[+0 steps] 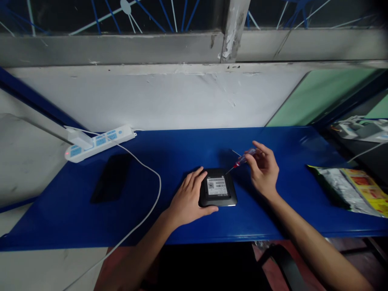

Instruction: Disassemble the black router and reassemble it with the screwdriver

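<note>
A flat black electronic device (pixel 233 198) with rounded corners and a white printed label lies on the blue table. My left hand (pixel 190 198) holds it from the left, fingers over its upper left corner and thumb along the near edge. In my right hand (pixel 263 169) is a screwdriver (pixel 241 160) with a clear handle and a red collar, pinched between thumb and fingers. Its tip points down and left, at the device's upper right corner. Whether the tip touches a screw is too small to tell. A thin metal rod (pixel 235 153) shows just behind the screwdriver.
A white power strip (pixel 100 142) with a plugged-in adapter sits at the back left. Its white cable (pixel 159 182) loops across the table. Near it lies a dark flat panel (pixel 110 178). A silver and yellow packet (pixel 351 190) rests at the right. Behind the table stands a wall (pixel 182 101).
</note>
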Demonstrator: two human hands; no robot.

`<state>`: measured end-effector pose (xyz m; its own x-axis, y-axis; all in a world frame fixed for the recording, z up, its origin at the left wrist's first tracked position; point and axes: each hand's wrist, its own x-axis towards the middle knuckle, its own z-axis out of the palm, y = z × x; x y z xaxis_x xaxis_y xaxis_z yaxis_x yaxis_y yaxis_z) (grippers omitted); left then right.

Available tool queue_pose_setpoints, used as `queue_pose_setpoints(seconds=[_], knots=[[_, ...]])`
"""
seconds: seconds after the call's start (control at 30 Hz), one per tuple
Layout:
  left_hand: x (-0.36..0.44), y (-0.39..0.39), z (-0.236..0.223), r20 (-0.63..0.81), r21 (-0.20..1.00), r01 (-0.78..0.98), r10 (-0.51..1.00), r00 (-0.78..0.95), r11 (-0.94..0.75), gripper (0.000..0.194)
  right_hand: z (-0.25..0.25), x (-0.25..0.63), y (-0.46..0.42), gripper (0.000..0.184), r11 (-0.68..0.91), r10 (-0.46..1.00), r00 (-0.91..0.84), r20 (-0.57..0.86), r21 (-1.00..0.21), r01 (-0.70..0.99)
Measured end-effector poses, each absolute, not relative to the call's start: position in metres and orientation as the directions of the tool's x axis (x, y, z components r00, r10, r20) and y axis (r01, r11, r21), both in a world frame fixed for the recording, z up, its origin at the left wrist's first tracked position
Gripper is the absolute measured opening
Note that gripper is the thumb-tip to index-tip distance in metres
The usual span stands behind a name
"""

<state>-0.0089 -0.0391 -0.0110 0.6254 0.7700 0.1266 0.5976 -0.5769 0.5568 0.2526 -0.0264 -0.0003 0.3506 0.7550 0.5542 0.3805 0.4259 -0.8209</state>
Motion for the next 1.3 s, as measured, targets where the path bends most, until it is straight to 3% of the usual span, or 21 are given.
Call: queue_pose_setpoints(seconds=[0.1,0.17,0.33,0.67,0.93,1.0,1.17,1.3], knots=[[-0.0084,-0.0395,-0.0109,0.124,0.551,0.602,0.77,0.626,-0.578,0.106,-0.0008,0.2555,-0.0248,0.023,0.428,0.721,0.344,0.602,-0.776,0.463],[-0.0082,-0.0396,-0.0111,0.115,0.551,0.608,0.774,0.623,-0.572,0.105,-0.0013,0.255,-0.0254,0.02,0.429,0.744,0.335,0.578,-0.797,0.424],[-0.0081,-0.0397,-0.0115,0.121,0.564,0.598,0.774,0.622,-0.569,0.105,-0.004,0.2504,-0.0288,0.024,0.427,0.825,0.302,0.477,-0.877,0.218],[-0.0084,-0.0406,-0.0113,0.12,0.557,0.603,0.774,0.622,-0.571,0.105,0.0021,0.2487,-0.0342,0.034,0.381,0.85,0.321,0.418,-0.908,0.173],[-0.0084,-0.0399,-0.0111,0.104,0.54,0.616,0.772,0.627,-0.573,0.105,0.0004,0.253,-0.0272,0.023,0.419,0.739,0.397,0.545,-0.832,0.363],[-0.0082,-0.0394,-0.0115,0.114,0.543,0.611,0.771,0.626,-0.576,0.105,0.0014,0.2528,-0.0288,0.017,0.429,0.76,0.365,0.538,-0.837,0.34],[-0.0082,-0.04,-0.0119,0.119,0.554,0.604,0.773,0.623,-0.573,0.103,0.0025,0.2498,-0.0328,0.032,0.389,0.845,0.3,0.444,-0.893,0.226],[-0.0085,-0.0405,-0.0108,0.1,0.552,0.612,0.775,0.624,-0.565,0.104,-0.0027,0.2545,-0.0293,0.036,0.37,0.814,0.324,0.482,-0.861,0.35]])
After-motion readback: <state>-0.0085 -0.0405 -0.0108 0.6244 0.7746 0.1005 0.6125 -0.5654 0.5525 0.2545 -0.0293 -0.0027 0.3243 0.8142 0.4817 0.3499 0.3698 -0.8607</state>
